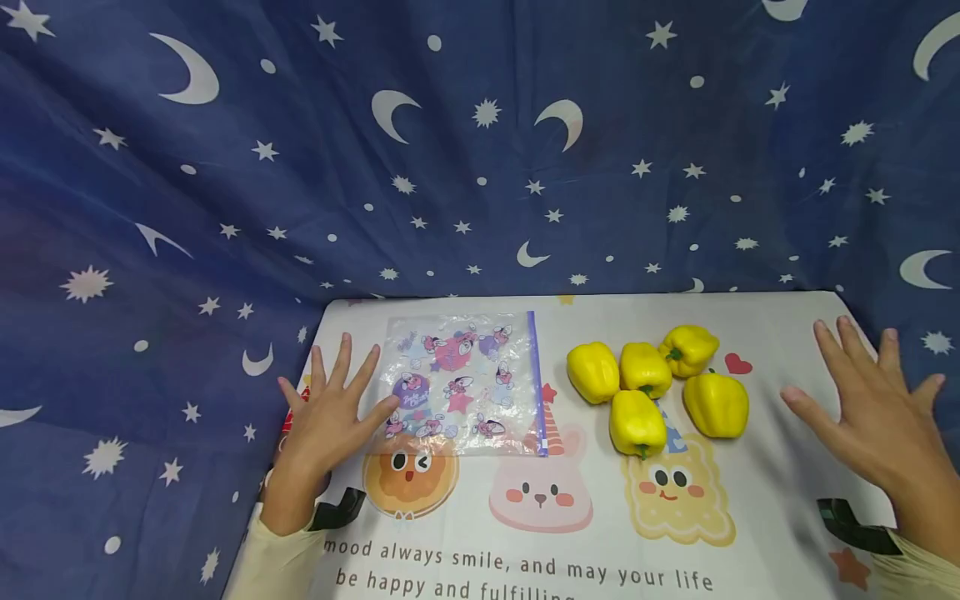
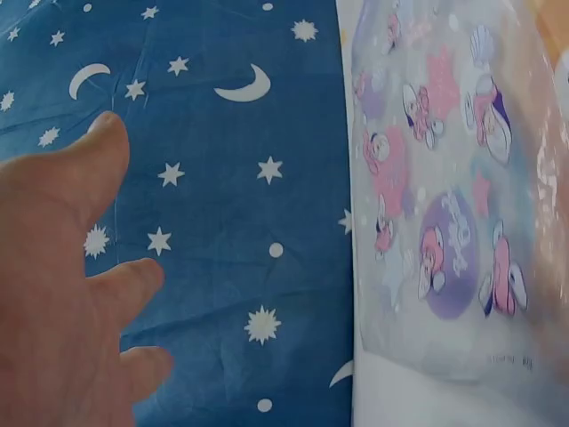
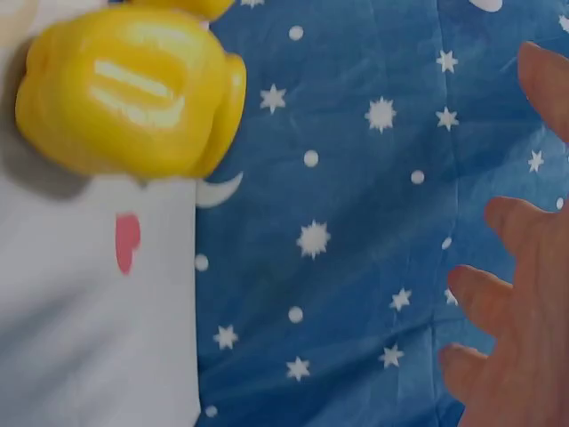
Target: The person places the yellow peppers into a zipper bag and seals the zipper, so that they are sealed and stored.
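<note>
A clear zip bag (image 1: 457, 383) printed with pink and purple cartoon figures lies flat on the left half of the table, its purple zip edge facing right. Several yellow bell peppers (image 1: 636, 423) sit in a loose cluster right of the bag. My left hand (image 1: 326, 425), fingers spread, is beside the bag's left edge and holds nothing; its thumb overlaps that edge in the head view. Over at the table's right side, my right hand (image 1: 877, 408) is also spread and holds nothing. One bell pepper (image 3: 124, 93) shows large in the right wrist view, apart from the fingers.
The white table cover (image 1: 787, 467) bears cartoon prints and lettering along the front. A dark blue curtain (image 1: 480, 150) with moons and stars hangs behind the table and along its left side. A black strap piece (image 1: 339, 510) is at the left wrist.
</note>
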The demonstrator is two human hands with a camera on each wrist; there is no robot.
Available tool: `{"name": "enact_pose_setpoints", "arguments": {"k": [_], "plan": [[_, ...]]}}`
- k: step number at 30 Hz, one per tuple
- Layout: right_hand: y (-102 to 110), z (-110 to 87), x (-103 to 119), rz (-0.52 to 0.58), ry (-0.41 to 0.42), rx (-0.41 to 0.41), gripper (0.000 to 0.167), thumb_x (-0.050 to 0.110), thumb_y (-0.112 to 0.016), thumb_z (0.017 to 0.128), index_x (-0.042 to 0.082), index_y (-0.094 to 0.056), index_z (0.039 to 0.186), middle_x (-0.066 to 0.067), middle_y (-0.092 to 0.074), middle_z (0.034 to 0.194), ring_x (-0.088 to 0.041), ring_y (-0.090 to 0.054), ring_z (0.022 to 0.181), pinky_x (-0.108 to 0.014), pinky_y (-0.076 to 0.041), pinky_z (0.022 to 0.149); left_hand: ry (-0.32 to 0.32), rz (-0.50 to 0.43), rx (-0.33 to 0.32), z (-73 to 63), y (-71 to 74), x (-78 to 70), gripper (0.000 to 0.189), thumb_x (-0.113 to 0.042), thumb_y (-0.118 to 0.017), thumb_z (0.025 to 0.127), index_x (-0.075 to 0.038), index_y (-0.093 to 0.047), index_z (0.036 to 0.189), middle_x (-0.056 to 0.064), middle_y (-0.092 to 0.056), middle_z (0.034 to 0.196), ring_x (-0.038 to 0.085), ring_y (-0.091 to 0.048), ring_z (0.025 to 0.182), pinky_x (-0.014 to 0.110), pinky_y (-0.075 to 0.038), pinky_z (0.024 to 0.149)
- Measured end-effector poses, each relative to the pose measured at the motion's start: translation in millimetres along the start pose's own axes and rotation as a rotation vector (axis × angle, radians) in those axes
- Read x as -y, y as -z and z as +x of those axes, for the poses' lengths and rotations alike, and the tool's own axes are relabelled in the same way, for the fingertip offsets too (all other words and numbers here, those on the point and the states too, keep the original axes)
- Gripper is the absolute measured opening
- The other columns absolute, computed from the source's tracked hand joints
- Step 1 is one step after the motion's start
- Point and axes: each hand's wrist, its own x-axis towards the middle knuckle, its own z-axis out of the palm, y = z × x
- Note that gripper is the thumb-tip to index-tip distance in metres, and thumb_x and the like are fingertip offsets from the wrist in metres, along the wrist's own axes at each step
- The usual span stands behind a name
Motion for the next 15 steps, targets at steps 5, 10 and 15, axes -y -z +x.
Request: {"name": "enact_pose_setpoints", "arguments": {"k": [5, 10, 15], "plan": [[-11, -2.4, 12, 0.082, 0.058, -0.035, 0.095, 0.06, -0.054, 0.097, 0.018, -0.003, 0.165, -0.018, 0.003, 0.171, -0.044, 0.014, 0.156, -0.077, 0.01, 0.113, -0.002, -0.023, 0.021, -0.5, -1.2, -8.0, 0.083, -0.073, -0.046, 0.094, -0.034, -0.021, 0.163, 0.01, -0.005, 0.174, 0.05, 0.005, 0.156, 0.087, 0.013, 0.104], [-19, -0.6, 25, 0.177, 0.104, -0.024, 0.089, 0.045, -0.059, 0.098, 0.022, -0.005, 0.166, -0.01, -0.003, 0.173, -0.035, 0.006, 0.16, -0.073, 0.002, 0.118, -0.013, -0.054, 0.023, 0.8, -7.4, -17.4, 0.079, -0.069, -0.047, 0.096, -0.032, -0.024, 0.163, 0.01, -0.009, 0.173, 0.048, -0.002, 0.157, 0.086, 0.007, 0.108], [-27, 5.2, 44, 0.252, 0.112, 0.016, 0.083, 0.043, -0.057, 0.101, 0.026, -0.008, 0.166, -0.015, -0.014, 0.171, -0.041, -0.008, 0.159, -0.077, -0.011, 0.115, -0.042, -0.12, -0.012, 5.8, -15.6, -30.4, 0.073, -0.061, -0.048, 0.1, -0.028, -0.029, 0.162, 0.01, -0.018, 0.172, 0.044, -0.015, 0.157, 0.08, -0.01, 0.115]]}}
